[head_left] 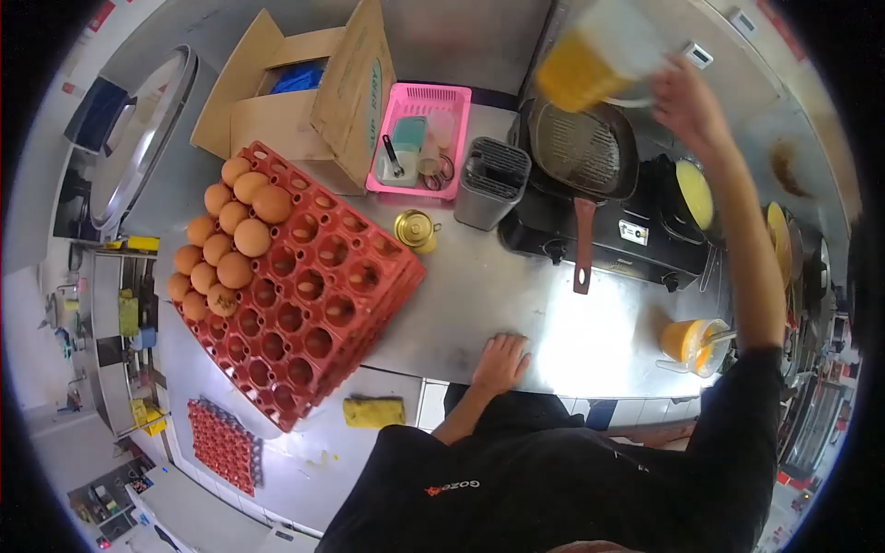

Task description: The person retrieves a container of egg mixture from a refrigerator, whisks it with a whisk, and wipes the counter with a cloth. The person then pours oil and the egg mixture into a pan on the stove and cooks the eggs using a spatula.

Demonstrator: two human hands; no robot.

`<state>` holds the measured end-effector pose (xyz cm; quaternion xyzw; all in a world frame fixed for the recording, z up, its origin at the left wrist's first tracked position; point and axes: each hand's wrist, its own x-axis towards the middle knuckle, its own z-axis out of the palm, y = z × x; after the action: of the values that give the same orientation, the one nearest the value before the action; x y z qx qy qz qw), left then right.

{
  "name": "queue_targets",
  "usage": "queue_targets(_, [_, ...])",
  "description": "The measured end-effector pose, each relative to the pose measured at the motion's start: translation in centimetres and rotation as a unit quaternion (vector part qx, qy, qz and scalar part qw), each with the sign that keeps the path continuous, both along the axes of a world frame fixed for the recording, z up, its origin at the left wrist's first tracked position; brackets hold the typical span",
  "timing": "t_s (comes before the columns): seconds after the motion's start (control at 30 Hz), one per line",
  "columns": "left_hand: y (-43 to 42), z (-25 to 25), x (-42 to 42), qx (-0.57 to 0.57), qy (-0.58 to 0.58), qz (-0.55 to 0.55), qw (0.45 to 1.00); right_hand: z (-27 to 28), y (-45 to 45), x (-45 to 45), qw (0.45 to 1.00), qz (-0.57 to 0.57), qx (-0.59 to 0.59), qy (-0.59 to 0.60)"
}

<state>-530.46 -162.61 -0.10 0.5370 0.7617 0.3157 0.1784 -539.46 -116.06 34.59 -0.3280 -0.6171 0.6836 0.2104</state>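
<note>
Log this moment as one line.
right hand: holds jug of yellow liquid | left hand: rests on counter | square pan: on stove

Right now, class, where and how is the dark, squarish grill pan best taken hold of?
Probably grip the dark grill pan by the outer half of its long reddish-brown handle, coming from the person's side: it points toward them and juts past the front of the black stove. The left hand, resting on the metal counter, seems freer; the right hand holds a clear jug.
</note>
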Motion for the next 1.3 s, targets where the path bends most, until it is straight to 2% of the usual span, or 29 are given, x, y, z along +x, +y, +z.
queue_targets(0.03, [0.1, -0.1, -0.2, 0.003, -0.001, -0.001, 1.0, -1.8, -0.7, -3.8, 1.0, 0.027, 0.015, -0.005])
queue_targets(0.1, [-0.1, -0.3, -0.2, 0.026, -0.005, 0.0, 1.0, -5.3, -3.3, -11.2, 0.998, -0.016, 0.04, -0.038])
queue_targets(0.13, [0.0, -0.2, -0.4, 0.028, -0.004, -0.001, 1.0, -7.0, -3.8, -14.3, 0.997, 0.004, 0.058, -0.056])
queue_targets(0.27, [-0.1, -0.6, -0.5, 0.019, -0.017, -0.011, 1.0, -12.0, -6.2, -21.9, 0.992, 0.048, 0.07, -0.096])
queue_targets(0.37, [-0.1, -0.2, -1.1, 0.037, -0.016, -0.014, 0.999, -16.1, -6.0, -25.0, 0.989, 0.067, 0.071, -0.107])
queue_targets(0.57, [-0.1, -0.4, -1.2, 0.029, -0.035, -0.028, 0.999, -19.6, -7.0, -27.2, 0.981, 0.079, 0.083, -0.157])
queue_targets(0.63, [-0.1, -0.4, -1.4, 0.028, -0.059, -0.026, 0.998, -23.1, -5.3, -28.2, 0.96, 0.141, 0.173, -0.17])
queue_targets(0.67, [0.3, -0.4, -1.4, 0.031, -0.081, -0.021, 0.996, -25.5, -4.4, -29.0, 0.948, 0.17, 0.216, -0.161])
queue_targets(0.7, [0.5, -0.3, -1.2, 0.039, -0.088, -0.075, 0.993, -26.1, -4.3, -29.3, 0.893, 0.23, 0.333, -0.198])
queue_targets(0.77, [0.6, -0.1, -0.7, -0.028, -0.056, -0.04, 0.997, -27.0, -3.9, -29.6, 0.727, 0.299, 0.572, -0.237])
queue_targets(0.8, [0.8, -0.2, -0.5, -0.005, -0.035, -0.033, 0.999, -22.1, -6.3, -27.5, 0.842, 0.269, 0.375, -0.28])
queue_targets(0.83, [0.6, -0.3, -0.2, 0.0, -0.039, -0.079, 0.996, -21.3, -6.6, -26.3, 0.884, 0.261, 0.316, -0.224])
queue_targets(0.9, [0.5, -0.6, 0.3, 0.042, -0.015, -0.013, 0.999, -21.3, -5.3, -27.6, 0.902, 0.226, 0.234, -0.284])
queue_targets(0.97, [0.7, -0.8, 0.5, 0.026, -0.018, -0.009, 0.999, -17.2, -4.6, -24.9, 0.884, 0.178, 0.334, -0.274])
queue_targets(1.03, [0.9, -1.2, 0.7, -0.003, -0.024, -0.039, 0.999, -10.2, -5.4, -17.1, 0.848, 0.075, 0.502, -0.154])
queue_targets(1.1, [1.0, -1.4, 1.2, 0.032, -0.012, -0.012, 0.999, -1.8, -7.7, -6.0, 0.865, 0.07, 0.497, -0.02])
queue_targets(1.13, [1.1, -1.2, 1.4, 0.056, -0.008, -0.011, 0.998, 0.6, -8.6, -0.3, 0.871, 0.085, 0.483, 0.035])
queue_targets(1.17, [1.1, -1.2, 1.5, 0.058, -0.002, -0.028, 0.998, 2.3, -10.0, 5.8, 0.876, 0.077, 0.469, 0.079])
queue_targets(1.23, [1.2, -1.2, 1.7, 0.073, 0.009, -0.02, 0.997, 4.8, -13.1, 18.4, 0.938, 0.087, 0.314, 0.12])
queue_targets(1.27, [1.1, -0.9, 1.7, 0.034, -0.003, -0.026, 0.999, 4.7, -14.0, 24.2, 0.948, 0.046, 0.285, 0.13])
queue_targets(1.3, [1.2, -0.7, 1.9, 0.036, 0.002, -0.033, 0.999, 4.2, -14.9, 30.2, 0.962, -0.053, 0.255, 0.086])
